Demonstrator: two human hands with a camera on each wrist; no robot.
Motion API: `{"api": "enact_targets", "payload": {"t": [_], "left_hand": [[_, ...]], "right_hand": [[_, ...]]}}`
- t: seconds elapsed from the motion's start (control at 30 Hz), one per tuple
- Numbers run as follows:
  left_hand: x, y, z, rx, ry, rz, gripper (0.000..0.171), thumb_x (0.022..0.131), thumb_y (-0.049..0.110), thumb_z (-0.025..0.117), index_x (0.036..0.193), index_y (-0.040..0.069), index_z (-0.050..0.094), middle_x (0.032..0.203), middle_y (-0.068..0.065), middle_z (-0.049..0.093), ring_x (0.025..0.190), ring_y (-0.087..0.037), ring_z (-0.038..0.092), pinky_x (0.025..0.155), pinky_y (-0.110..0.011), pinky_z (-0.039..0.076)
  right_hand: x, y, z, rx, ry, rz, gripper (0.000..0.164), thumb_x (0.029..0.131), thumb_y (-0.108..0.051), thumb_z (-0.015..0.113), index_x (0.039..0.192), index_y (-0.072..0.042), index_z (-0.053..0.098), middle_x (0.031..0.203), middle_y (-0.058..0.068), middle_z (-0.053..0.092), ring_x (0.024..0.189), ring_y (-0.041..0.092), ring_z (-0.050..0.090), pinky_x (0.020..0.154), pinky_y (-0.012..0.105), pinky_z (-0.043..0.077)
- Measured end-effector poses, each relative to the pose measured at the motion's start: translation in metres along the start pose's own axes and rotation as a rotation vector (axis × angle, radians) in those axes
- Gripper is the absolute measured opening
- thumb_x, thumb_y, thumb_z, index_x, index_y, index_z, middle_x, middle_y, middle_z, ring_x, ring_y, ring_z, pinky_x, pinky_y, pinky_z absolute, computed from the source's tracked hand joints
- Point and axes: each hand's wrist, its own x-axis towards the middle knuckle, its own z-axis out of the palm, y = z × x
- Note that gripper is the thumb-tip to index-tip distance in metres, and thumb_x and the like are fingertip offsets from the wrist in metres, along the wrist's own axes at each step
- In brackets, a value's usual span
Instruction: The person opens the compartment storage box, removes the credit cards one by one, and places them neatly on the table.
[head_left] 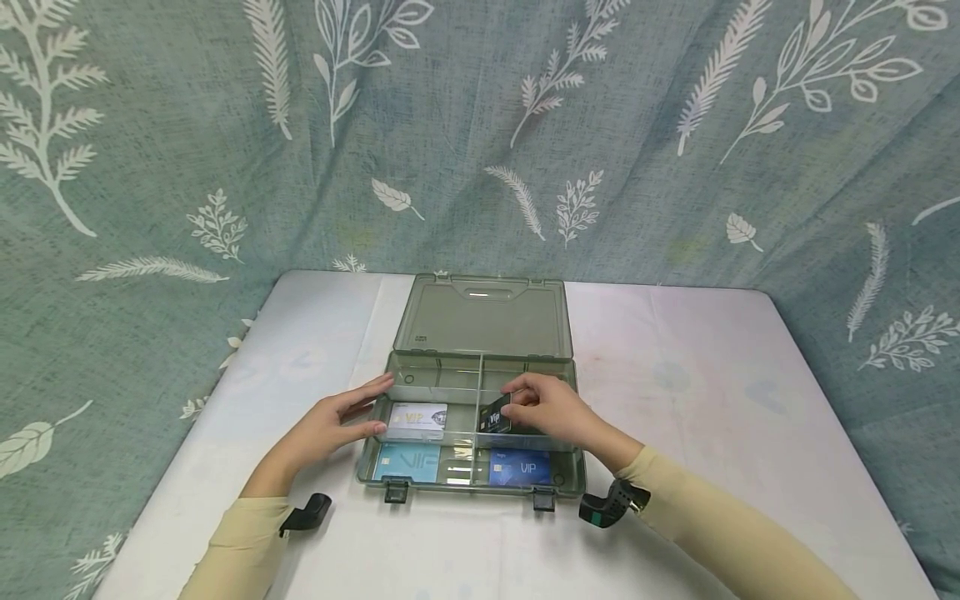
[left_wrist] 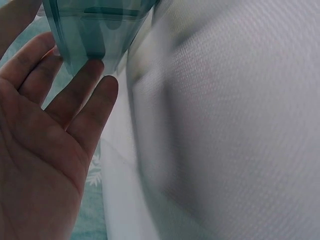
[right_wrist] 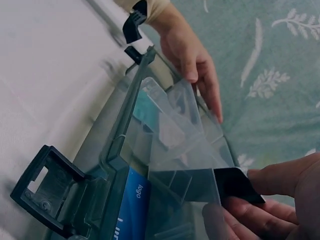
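Note:
My right hand (head_left: 551, 408) pinches a black VIP card (head_left: 492, 415) between thumb and fingers, tilted at the right middle compartment of a clear grey-green divided box (head_left: 472, 486). In the right wrist view the black card (right_wrist: 235, 184) shows beside a clear divider. My left hand (head_left: 330, 425) touches the box's left side with fingers spread and fairly straight; the left wrist view shows those fingertips against the box wall (left_wrist: 115, 30). A white VIP card (head_left: 408, 421) lies in the left middle compartment. In the front row are a light blue card (head_left: 407, 463) and a dark blue card (head_left: 519, 468).
The box's lid (head_left: 487, 321) lies folded back behind it, and two dark latches (head_left: 396, 492) stick out in front. White cloth covers the table (head_left: 675, 392). A leaf-patterned teal curtain (head_left: 465, 150) hangs behind and along the sides. Each wrist wears a black strap (head_left: 615, 502).

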Motion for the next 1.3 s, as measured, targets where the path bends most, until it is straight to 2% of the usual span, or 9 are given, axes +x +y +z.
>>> {"api": "enact_targets", "payload": {"t": [0.53,1.0,1.3], "left_hand": [[0.0,0.002,0.001,-0.012,-0.001,-0.011,0.071,0.093,0.023,0.076,0.154,0.007,0.045,0.165,-0.005,0.031,0.146,-0.033,0.037,0.116,-0.038,0.039],[-0.001,0.001,0.001,-0.02,0.001,0.003,0.07,0.093,0.022,0.076,0.154,0.007,0.045,0.165,-0.004,0.031,0.146,-0.034,0.037,0.116,-0.042,0.038],[-0.001,0.0,0.001,-0.021,0.001,-0.001,0.07,0.093,0.021,0.076,0.154,0.008,0.045,0.165,-0.004,0.031,0.146,-0.034,0.037,0.116,-0.043,0.038]], "right_hand": [[0.0,0.002,0.001,0.119,0.012,0.047,0.035,0.095,-0.004,0.069,0.127,0.008,0.062,0.092,0.01,0.071,0.077,0.019,0.071,0.07,0.031,0.065],[-0.008,0.011,-0.007,0.101,0.013,0.037,0.03,0.096,-0.002,0.066,0.126,0.001,0.065,0.094,0.01,0.072,0.077,0.02,0.07,0.069,0.032,0.064],[-0.018,0.016,-0.016,0.065,0.074,0.028,0.027,0.094,-0.003,0.069,0.121,-0.009,0.071,0.099,0.007,0.069,0.079,0.019,0.07,0.069,0.031,0.065]]}}
